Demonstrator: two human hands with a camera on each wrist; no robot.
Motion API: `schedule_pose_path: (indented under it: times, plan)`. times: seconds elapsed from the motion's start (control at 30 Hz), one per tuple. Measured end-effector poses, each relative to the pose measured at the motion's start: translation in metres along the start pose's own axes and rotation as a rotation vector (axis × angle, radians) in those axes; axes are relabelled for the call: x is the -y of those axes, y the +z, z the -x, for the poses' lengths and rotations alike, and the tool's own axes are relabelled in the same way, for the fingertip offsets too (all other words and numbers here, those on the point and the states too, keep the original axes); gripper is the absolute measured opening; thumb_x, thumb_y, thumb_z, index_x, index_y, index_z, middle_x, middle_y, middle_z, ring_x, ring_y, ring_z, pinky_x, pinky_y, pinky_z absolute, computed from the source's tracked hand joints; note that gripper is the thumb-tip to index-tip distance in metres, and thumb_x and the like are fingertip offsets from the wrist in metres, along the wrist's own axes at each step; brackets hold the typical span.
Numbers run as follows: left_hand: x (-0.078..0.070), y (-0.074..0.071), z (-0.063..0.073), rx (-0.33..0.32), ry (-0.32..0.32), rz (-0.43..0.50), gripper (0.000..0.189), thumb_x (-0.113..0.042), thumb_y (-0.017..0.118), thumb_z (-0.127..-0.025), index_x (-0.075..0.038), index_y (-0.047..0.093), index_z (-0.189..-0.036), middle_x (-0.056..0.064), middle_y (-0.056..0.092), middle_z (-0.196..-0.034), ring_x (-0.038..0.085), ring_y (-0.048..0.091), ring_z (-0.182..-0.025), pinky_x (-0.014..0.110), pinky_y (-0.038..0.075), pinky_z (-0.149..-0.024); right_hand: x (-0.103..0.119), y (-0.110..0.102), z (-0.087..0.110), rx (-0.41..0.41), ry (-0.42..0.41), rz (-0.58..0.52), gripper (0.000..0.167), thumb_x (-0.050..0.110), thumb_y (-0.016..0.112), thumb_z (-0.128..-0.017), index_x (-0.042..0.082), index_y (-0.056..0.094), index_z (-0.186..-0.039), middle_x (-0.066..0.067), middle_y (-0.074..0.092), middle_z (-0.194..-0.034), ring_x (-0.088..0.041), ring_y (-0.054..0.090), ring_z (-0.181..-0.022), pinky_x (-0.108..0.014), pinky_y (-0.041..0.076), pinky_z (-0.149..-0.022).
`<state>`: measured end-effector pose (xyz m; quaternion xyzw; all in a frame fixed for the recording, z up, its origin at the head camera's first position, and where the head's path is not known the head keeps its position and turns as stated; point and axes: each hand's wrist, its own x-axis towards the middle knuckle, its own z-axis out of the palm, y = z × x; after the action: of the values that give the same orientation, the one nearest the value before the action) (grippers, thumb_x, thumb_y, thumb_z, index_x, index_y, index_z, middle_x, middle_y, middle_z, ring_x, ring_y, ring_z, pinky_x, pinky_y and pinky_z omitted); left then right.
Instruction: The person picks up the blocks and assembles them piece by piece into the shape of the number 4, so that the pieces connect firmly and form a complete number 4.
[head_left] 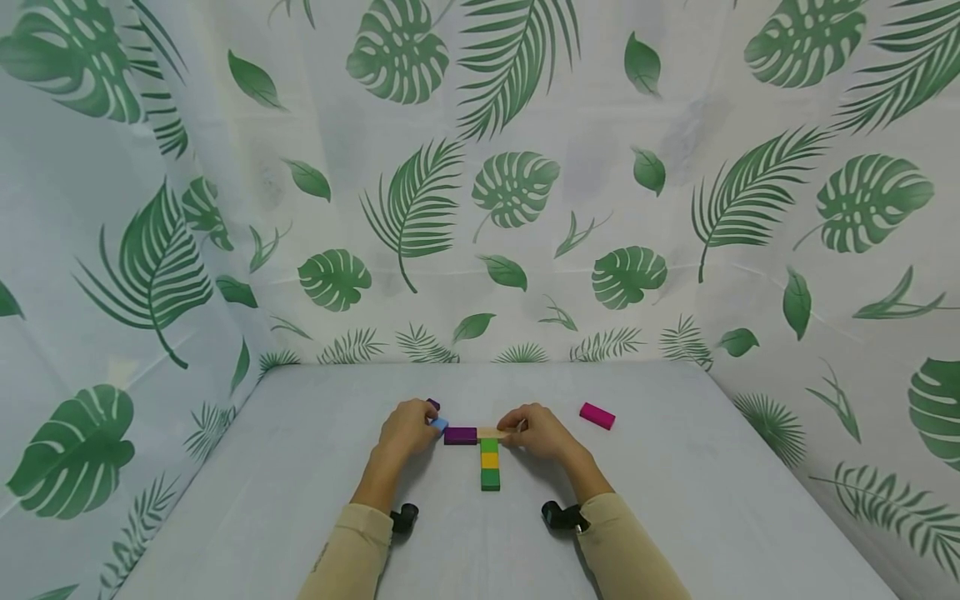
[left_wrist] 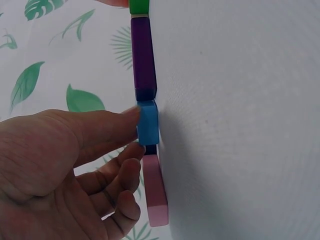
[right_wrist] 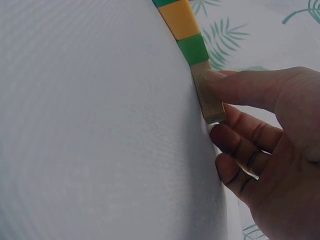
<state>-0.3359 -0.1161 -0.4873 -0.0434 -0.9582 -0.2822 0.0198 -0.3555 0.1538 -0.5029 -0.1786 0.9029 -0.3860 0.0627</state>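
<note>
My left hand [head_left: 407,429] pinches a light blue block [left_wrist: 148,123], its thumb on the near side. A purple block [head_left: 461,436] lies end-on beside the blue one. In the left wrist view a pink block [left_wrist: 156,190] sits past the blue one, close to the curled fingers. With thumb and fingers, my right hand [head_left: 542,431] holds a plain wooden block [right_wrist: 207,92] at the other end of the row. Below it a light green block [head_left: 489,445], a yellow block [head_left: 490,460] and a darker green block [head_left: 491,480] run toward me in a column.
A magenta block [head_left: 597,416] lies apart, to the right of my right hand. Just behind my left fingertips a dark purple piece [head_left: 433,404] shows. The white tabletop [head_left: 480,550] meets leaf-patterned cloth [head_left: 525,267] at the back and sides.
</note>
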Motion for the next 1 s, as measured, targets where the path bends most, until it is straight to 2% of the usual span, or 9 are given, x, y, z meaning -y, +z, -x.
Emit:
schedule_pose_path:
  times: [0.3,0.47,0.57,0.7,0.77,1.0]
  plan:
    - [0.001,-0.003,0.000,-0.006,0.004,0.002,0.029,-0.019,0.082,-0.089,-0.006,0.077,-0.115,0.007,0.073,-0.101,0.020,0.066,-0.086,0.041,0.056,-0.076,-0.001,0.000,0.000,0.000,-0.005,0.005,0.017,0.013,0.083,-0.088,0.015,0.081,-0.105,0.003,0.071,-0.097,-0.018,0.055,-0.088,-0.032,0.047,-0.075]
    - [0.002,-0.006,-0.001,-0.009,-0.026,-0.003,0.028,-0.022,0.079,-0.091,-0.008,0.077,-0.115,0.006,0.073,-0.102,0.019,0.065,-0.087,0.041,0.055,-0.075,0.000,0.000,0.000,0.000,0.000,0.002,0.017,0.013,0.082,-0.088,0.016,0.081,-0.105,0.003,0.071,-0.098,-0.018,0.055,-0.089,-0.032,0.047,-0.075]
    - [0.004,-0.009,-0.001,-0.021,-0.050,0.005,0.025,-0.024,0.078,-0.093,-0.010,0.077,-0.114,0.004,0.072,-0.099,0.018,0.063,-0.084,0.038,0.053,-0.073,0.000,0.000,0.000,0.000,-0.002,0.004,0.017,0.013,0.083,-0.088,0.016,0.081,-0.105,0.003,0.072,-0.098,-0.018,0.055,-0.089,-0.032,0.048,-0.075]
    - [0.013,-0.015,-0.002,-0.057,-0.044,0.033,0.023,-0.025,0.076,-0.095,-0.010,0.076,-0.113,0.004,0.071,-0.097,0.019,0.061,-0.082,0.037,0.051,-0.071,0.000,0.000,0.000,0.001,-0.006,0.012,0.017,0.013,0.082,-0.088,0.016,0.081,-0.105,0.003,0.072,-0.098,-0.018,0.055,-0.089,-0.032,0.048,-0.076]
    - [0.018,-0.018,-0.003,-0.082,-0.034,0.046,0.024,-0.026,0.075,-0.096,-0.011,0.076,-0.115,0.005,0.071,-0.101,0.021,0.063,-0.085,0.039,0.053,-0.073,0.001,0.000,0.000,0.003,-0.005,0.013,0.017,0.013,0.082,-0.088,0.016,0.081,-0.105,0.003,0.072,-0.098,-0.018,0.055,-0.089,-0.032,0.048,-0.076]
    - [0.026,-0.030,0.000,-0.155,0.007,0.066,0.030,-0.023,0.072,-0.098,-0.009,0.074,-0.124,0.015,0.069,-0.119,0.034,0.066,-0.110,0.053,0.055,-0.091,0.001,0.000,0.000,0.005,0.017,0.012,0.016,0.015,0.082,-0.089,0.018,0.081,-0.105,0.003,0.071,-0.098,-0.018,0.055,-0.090,-0.031,0.048,-0.075]
